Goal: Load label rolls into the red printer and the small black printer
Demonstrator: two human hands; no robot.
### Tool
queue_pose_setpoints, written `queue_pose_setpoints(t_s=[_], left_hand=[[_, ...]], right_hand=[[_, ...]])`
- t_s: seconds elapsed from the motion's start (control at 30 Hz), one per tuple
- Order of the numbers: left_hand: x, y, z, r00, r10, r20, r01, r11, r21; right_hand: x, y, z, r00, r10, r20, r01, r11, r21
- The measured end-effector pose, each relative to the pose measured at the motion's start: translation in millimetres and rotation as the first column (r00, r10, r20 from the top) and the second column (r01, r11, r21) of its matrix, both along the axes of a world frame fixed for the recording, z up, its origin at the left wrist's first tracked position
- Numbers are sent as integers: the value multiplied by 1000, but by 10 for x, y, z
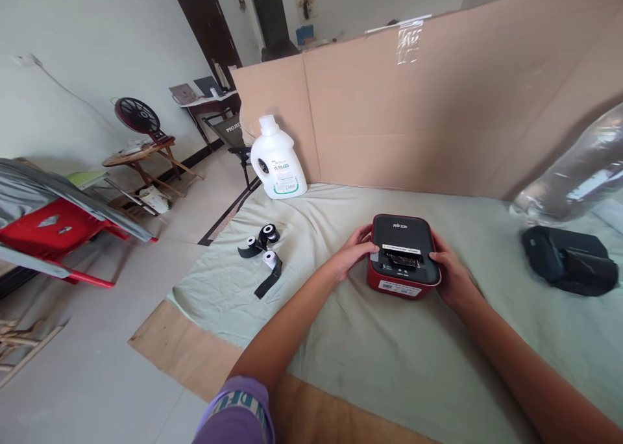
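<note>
A red and black box-shaped printer [403, 230] sits on the green cloth, with a slot in its black top and a white label on its near red side. My left hand [357, 252] grips its left side, thumb lying on the top edge. On the opposite side, my right hand [451, 272] wraps round the printer's right edge, its thumb also on top. To the left of my left hand lie three small paper rolls with black outer sides; one roll [270, 259] has a loose black strip trailing toward me. The fingers behind the printer's sides are partly hidden.
A white jug [280, 165] stands by the cardboard wall [399, 126] at the back. To the right are a blurred black device [569, 260] and a clear plastic bag [577, 161]. A red folding chair [48, 233] stands off to the left, beyond the table edge.
</note>
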State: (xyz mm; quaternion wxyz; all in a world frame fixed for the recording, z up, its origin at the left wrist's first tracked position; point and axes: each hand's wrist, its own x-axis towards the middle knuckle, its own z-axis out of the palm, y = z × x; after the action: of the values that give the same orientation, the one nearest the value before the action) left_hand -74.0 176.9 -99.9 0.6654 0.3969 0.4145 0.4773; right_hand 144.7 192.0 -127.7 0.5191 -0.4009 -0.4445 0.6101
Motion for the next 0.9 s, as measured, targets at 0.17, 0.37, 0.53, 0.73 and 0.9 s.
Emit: queue_pose_setpoints(t_s=[0.17, 0.37, 0.53, 0.73, 0.9], left_hand=[[0, -7, -5, 1000, -8, -5, 8, 1000, 3], [-5, 19, -53, 1000, -15, -16, 15, 1000, -9], [-5, 22, -57, 1000, -13, -1, 13, 1000, 9], [-10, 37, -45, 1000, -17, 16, 17, 1000, 10], [-7, 24, -12, 999, -27, 29, 27, 1000, -10]], right_hand=[[5, -32, 22, 999, 34, -29, -34, 999, 1], [23, -53, 44, 998, 49, -25, -49, 999, -8], [35, -58, 51, 999, 42, -29, -43, 998, -38], [28, -42, 68, 998, 13, -58, -20, 993, -120], [29, -17, 74, 999, -13, -40, 7, 989, -149]])
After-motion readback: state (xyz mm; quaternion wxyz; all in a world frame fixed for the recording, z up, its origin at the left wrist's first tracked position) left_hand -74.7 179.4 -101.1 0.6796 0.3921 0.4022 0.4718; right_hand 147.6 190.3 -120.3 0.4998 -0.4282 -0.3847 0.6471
